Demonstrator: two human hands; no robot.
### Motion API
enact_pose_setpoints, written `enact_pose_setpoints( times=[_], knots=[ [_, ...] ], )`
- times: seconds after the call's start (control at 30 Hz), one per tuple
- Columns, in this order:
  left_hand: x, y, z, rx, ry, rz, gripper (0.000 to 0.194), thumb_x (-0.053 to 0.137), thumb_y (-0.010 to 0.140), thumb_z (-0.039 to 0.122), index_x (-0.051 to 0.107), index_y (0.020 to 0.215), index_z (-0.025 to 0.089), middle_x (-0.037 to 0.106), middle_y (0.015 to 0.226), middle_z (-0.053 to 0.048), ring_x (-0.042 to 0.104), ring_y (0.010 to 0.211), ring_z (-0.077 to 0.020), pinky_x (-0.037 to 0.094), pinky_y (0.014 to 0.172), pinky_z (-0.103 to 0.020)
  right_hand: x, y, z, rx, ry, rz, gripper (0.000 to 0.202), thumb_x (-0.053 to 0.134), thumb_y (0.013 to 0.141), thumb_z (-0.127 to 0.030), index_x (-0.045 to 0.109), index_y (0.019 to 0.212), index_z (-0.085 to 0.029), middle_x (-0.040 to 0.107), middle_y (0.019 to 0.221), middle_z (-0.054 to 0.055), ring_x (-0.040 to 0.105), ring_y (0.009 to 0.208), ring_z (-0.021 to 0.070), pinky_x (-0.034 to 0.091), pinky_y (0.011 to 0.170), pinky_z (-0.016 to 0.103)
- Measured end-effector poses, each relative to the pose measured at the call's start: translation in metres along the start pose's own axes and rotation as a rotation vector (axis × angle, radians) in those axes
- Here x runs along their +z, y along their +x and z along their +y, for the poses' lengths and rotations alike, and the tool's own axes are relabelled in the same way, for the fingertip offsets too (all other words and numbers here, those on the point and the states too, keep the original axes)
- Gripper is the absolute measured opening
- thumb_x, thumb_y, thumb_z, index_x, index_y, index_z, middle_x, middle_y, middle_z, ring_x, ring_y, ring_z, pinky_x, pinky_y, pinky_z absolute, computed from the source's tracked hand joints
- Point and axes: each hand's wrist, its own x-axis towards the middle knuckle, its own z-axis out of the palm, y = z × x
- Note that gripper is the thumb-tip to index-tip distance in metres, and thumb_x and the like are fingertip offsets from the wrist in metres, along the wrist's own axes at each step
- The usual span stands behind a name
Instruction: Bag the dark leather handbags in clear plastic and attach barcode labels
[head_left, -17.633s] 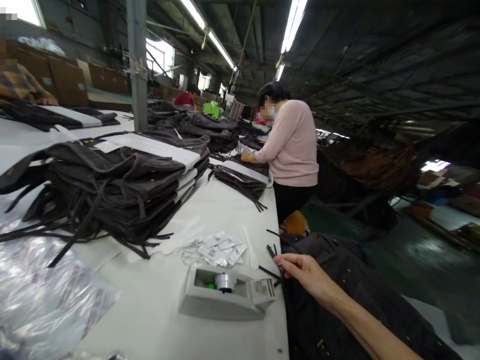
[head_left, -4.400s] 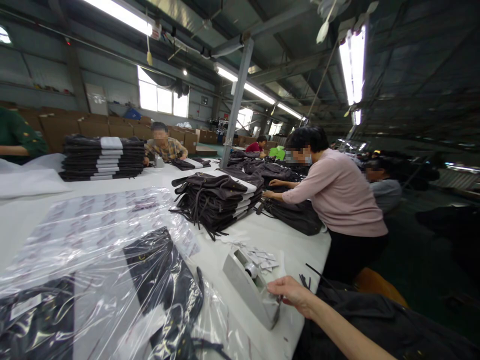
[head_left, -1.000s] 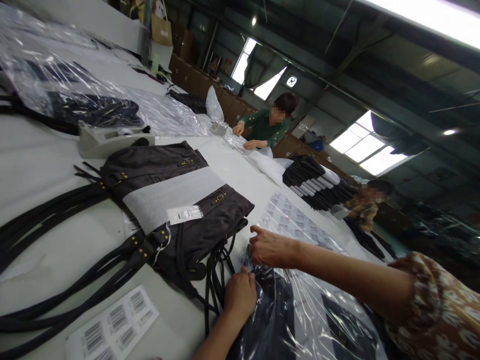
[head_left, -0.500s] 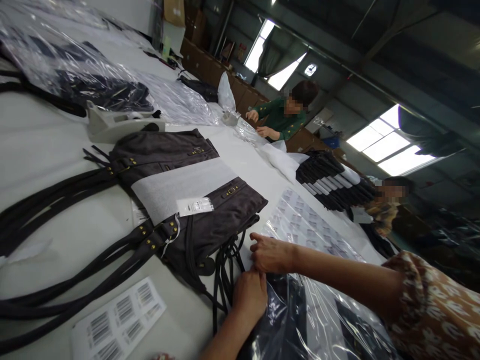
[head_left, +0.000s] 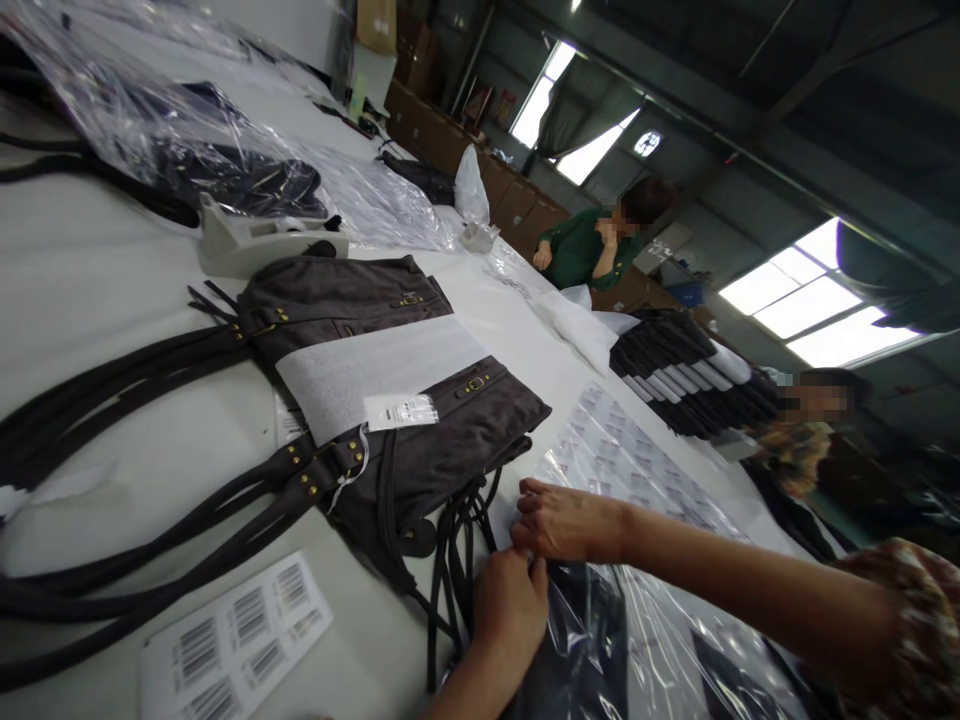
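**Both hands at the mouth of a clear plastic bag**

The left hand lies knuckles up on the edge of the clear plastic bag, its fingers curled down onto the film; whether it pinches the film or only presses it cannot be told. The right hand sits just beyond it, touching it, fingers bent and drawn together on the same edge of film. A dark item shows through the plastic under both hands. The bag lies at the near edge of the white surface.

Just beside the hands lies a dark brown bag, flat, wrapped by a white foam band with a paper tag on it; its long straps trail across the surface. A sheet of barcode labels lies at the near edge. A tape dispenser stands beyond the brown bag, next to more bagged goods. A person in green works at the far edge.
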Motion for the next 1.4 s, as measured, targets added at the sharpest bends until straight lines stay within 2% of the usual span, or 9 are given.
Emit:
enact_pose_setpoints(
  times=[0.17, 0.4, 0.57, 0.8, 0.97, 1.07, 1.13, 1.23, 1.4],
  knots=[
    [0.0, 0.001, -0.001, -0.002, 0.02, -0.018, 0.03, 0.043, 0.09, 0.033, 0.067, 0.1, 0.018, 0.073, 0.096, -0.011, 0.068, 0.089, -0.0242, 0.049, 0.076, -0.031, -0.011, 0.006, 0.001, -0.036, 0.011, -0.035, 0.008, 0.049, 0.089, -0.014, 0.056, 0.088, -0.018, 0.062, 0.061, 0.0, 0.055, 0.068, 0.0184, 0.031, 0.083, 0.037],
    [0.0, -0.001, 0.001, 0.028, 0.041, -0.036, 0.029, 0.04, 0.092, 0.033, 0.066, 0.098, 0.02, 0.073, 0.096, -0.009, 0.068, 0.091, -0.0239, 0.048, 0.078, -0.032, -0.017, 0.022, 0.005, 0.009, 0.083, -0.143, 0.016, 0.055, 0.081, -0.012, 0.059, 0.096, -0.015, 0.063, 0.064, 0.003, 0.056, 0.06, 0.0179, 0.036, 0.071, 0.033],
    [0.003, -0.002, 0.004, 0.025, 0.076, -0.021, 0.031, 0.038, 0.093, 0.033, 0.066, 0.096, 0.021, 0.073, 0.094, -0.01, 0.068, 0.088, -0.0241, 0.046, 0.074, -0.032, -0.009, 0.033, 0.016, 0.089, 0.389, -0.226, 0.018, 0.061, 0.073, -0.009, 0.066, 0.089, -0.016, 0.066, 0.069, 0.004, 0.057, 0.063, 0.0181, 0.038, 0.067, 0.032],
    [0.005, -0.005, 0.005, -0.033, 0.086, -0.034, 0.032, 0.039, 0.093, 0.034, 0.067, 0.091, 0.02, 0.073, 0.091, -0.011, 0.068, 0.087, -0.0257, 0.044, 0.072, -0.032, 0.019, 0.042, 0.025, 0.141, 0.655, -0.29, 0.012, 0.066, 0.066, -0.007, 0.068, 0.076, -0.014, 0.063, 0.065, -0.003, 0.053, 0.057, 0.0097, 0.038, 0.052, 0.019],
    [0.009, -0.004, 0.003, -0.03, 0.077, -0.021, 0.03, 0.039, 0.092, 0.034, 0.065, 0.09, 0.02, 0.072, 0.09, -0.01, 0.068, 0.085, -0.0249, 0.043, 0.071, -0.032, 0.026, 0.031, 0.03, 0.235, 0.73, -0.227, 0.02, 0.058, 0.066, -0.003, 0.069, 0.077, -0.014, 0.065, 0.067, -0.001, 0.054, 0.06, 0.0116, 0.042, 0.057, 0.021],
    [0.012, -0.002, 0.001, -0.031, 0.068, -0.019, 0.03, 0.039, 0.093, 0.033, 0.065, 0.088, 0.02, 0.072, 0.089, -0.01, 0.068, 0.086, -0.0242, 0.042, 0.071, -0.03, 0.011, 0.006, 0.031, 0.33, 0.725, -0.118, 0.036, 0.051, 0.068, -0.001, 0.067, 0.098, -0.014, 0.069, 0.088, 0.005, 0.059, 0.073, 0.0145, 0.044, 0.066, 0.024],
    [0.012, -0.001, 0.0, -0.027, 0.059, -0.023, 0.029, 0.039, 0.093, 0.032, 0.065, 0.087, 0.02, 0.072, 0.088, -0.011, 0.068, 0.086, -0.0235, 0.042, 0.07, -0.03, 0.0, -0.011, 0.027, 0.314, 0.727, -0.06, 0.042, 0.053, 0.068, -0.002, 0.065, 0.107, -0.017, 0.069, 0.101, 0.005, 0.06, 0.087, 0.017, 0.044, 0.077, 0.027],
    [0.011, -0.003, 0.001, -0.025, 0.039, -0.021, 0.027, 0.041, 0.092, 0.03, 0.065, 0.088, 0.02, 0.072, 0.087, -0.01, 0.069, 0.084, -0.0231, 0.04, 0.067, -0.029, -0.008, -0.027, 0.014, 0.213, 0.698, -0.03, 0.031, 0.065, 0.072, -0.014, 0.066, 0.102, -0.023, 0.068, 0.104, 0.003, 0.058, 0.102, 0.0221, 0.039, 0.09, 0.036],
    [0.019, 0.0, -0.005, -0.008, 0.034, -0.038, 0.028, 0.039, 0.089, 0.025, 0.067, 0.092, 0.02, 0.073, 0.089, -0.012, 0.069, 0.087, -0.0248, 0.042, 0.067, -0.031, 0.006, -0.028, 0.001, 0.202, 0.574, -0.075, 0.021, 0.074, 0.073, -0.029, 0.068, 0.093, -0.027, 0.071, 0.096, 0.002, 0.058, 0.105, 0.0255, 0.032, 0.095, 0.047]
  ],
)
